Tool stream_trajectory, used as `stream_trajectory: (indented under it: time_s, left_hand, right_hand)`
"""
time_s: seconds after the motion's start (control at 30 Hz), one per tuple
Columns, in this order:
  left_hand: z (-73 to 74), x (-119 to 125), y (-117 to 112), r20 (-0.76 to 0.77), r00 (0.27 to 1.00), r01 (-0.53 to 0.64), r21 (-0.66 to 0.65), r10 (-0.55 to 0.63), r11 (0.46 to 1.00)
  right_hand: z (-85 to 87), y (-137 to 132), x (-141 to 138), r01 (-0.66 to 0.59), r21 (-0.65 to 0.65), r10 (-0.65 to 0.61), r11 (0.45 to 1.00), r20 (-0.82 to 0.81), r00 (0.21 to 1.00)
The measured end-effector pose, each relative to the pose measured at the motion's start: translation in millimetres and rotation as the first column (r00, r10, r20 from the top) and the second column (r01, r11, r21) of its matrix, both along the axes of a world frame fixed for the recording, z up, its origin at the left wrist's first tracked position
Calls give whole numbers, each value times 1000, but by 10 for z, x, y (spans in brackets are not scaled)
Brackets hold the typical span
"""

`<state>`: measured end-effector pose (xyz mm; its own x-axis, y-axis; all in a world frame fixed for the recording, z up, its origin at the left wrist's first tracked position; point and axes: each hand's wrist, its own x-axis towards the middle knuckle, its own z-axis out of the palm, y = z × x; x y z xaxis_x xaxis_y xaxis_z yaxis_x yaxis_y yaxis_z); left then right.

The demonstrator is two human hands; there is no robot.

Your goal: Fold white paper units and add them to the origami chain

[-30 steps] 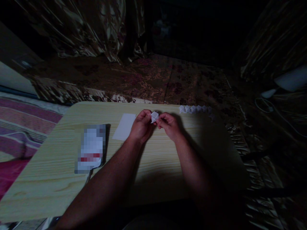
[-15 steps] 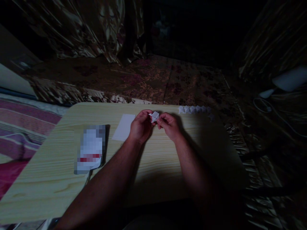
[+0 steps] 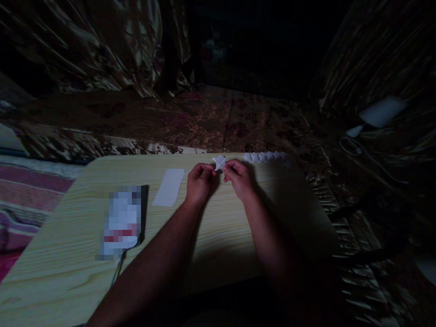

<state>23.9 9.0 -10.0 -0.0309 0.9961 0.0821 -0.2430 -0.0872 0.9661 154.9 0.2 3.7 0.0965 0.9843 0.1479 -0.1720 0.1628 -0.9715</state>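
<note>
A small white folded paper piece (image 3: 220, 161), with pointed corners and crease lines, is held up near the table's far edge. My right hand (image 3: 238, 179) pinches its right lower side between thumb and fingers. My left hand (image 3: 200, 184) has its fingers closed at the piece's left lower corner; the exact contact there is hard to see in the dim light. Left of my left hand lies flat white paper (image 3: 169, 187). Beyond my right hand, several similar folded white paper pieces (image 3: 265, 157) stand in a row along the far edge.
On the left of the wooden table (image 3: 200, 245) lies a blurred-out flat device (image 3: 122, 218) with a cable (image 3: 117, 270). A patterned fabric cover (image 3: 200, 118) runs behind the table. At the right are a white lamp-like object (image 3: 383, 112) and its cord.
My left fingers have shifted from behind the folded paper to its lower left corner, showing more of the piece. My right hand keeps its pinch. The whole view has shifted slightly.
</note>
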Motion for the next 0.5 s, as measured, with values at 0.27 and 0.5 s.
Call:
stream_trajectory:
  time_s: [0.27, 0.5]
  left_hand:
    - [-37, 30, -72, -331, 943, 18, 113, 21, 993]
    - [-17, 24, -65, -364, 931, 16, 101, 22, 995]
  right_hand:
    - [176, -75, 161, 177, -112, -167, 978, 91, 982]
    - [109, -132, 825, 455, -152, -346, 878, 456, 820]
